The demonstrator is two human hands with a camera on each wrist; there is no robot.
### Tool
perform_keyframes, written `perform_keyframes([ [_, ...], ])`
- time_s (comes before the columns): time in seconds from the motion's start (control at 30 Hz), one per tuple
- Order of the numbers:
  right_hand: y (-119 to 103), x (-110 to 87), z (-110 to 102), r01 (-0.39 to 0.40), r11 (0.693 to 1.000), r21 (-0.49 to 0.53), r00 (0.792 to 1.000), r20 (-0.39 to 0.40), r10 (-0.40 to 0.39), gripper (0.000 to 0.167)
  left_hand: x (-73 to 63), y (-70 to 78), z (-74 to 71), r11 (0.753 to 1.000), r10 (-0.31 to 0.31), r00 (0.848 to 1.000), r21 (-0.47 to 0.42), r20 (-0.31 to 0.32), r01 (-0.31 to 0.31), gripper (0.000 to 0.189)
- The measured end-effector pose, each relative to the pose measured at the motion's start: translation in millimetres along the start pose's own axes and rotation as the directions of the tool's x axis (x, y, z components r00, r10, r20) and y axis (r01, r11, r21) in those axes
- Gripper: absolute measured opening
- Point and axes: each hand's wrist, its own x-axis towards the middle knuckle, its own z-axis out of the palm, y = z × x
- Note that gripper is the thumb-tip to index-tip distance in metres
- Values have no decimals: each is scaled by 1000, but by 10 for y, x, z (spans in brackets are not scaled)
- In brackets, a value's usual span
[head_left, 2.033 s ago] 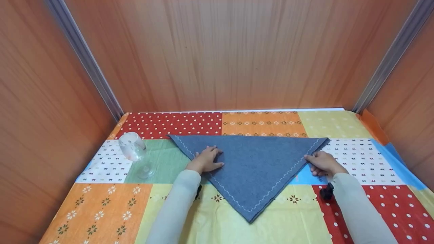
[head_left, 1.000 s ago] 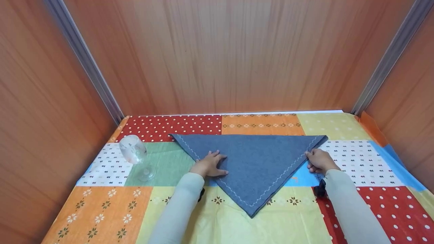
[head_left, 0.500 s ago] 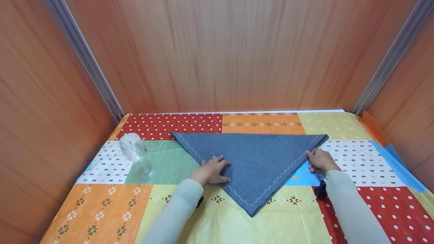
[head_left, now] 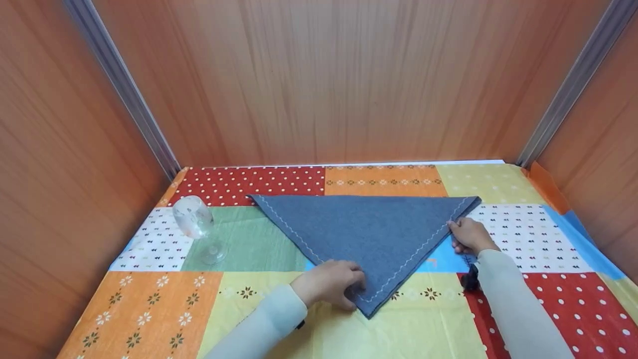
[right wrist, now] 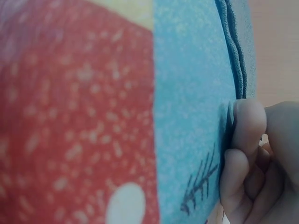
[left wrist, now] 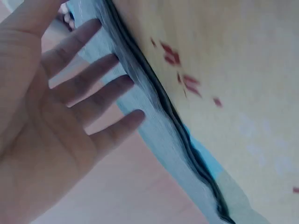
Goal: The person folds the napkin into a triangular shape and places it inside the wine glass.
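A grey cloth (head_left: 369,224) with a pale stitched border lies folded into a triangle, one point toward me. Near that point, my left hand (head_left: 331,284) is over the cloth's left edge. In the left wrist view its fingers (left wrist: 105,95) are spread and fairly straight beside the layered edge, with no cloth pinched between them. My right hand (head_left: 471,235) pinches the cloth's right edge below the far right corner. The right wrist view shows curled fingers (right wrist: 250,123) at the layered edge; the thumb's grip is partly hidden.
An upright clear stemmed glass (head_left: 193,218) stands on the left of the table. Underneath everything is a patchwork-patterned tablecloth (head_left: 149,309). Wooden panels (head_left: 349,85) wall the table at the back and both sides.
My left hand has slid along the cloth's left edge, toward me and to the right, close to the near point. My right hand stays at the right edge. The cloth shifted slightly away from me earlier.
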Motion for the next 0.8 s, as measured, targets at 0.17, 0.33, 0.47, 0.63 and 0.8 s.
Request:
perform_keyframes([
  [0.17,-1,0,9,4,1000,-4,1000,-12,-4,34,22,92,25,995,70,997,77,-43,-67,27],
  [0.33,-4,-25,45,23,997,-76,999,-38,-26,36,35,119,25,993,96,993,73,-75,-91,20],
  [0.47,-18,-72,69,48,988,-149,997,-47,-56,39,34,122,29,994,102,991,54,-88,-97,18],
  [0.63,-74,-173,83,78,974,-212,997,-12,-82,42,20,139,55,994,99,990,63,-101,-93,21],
  [0.8,-174,-283,117,93,970,-226,995,62,-81,47,-6,161,76,994,76,992,87,-103,-67,29],
])
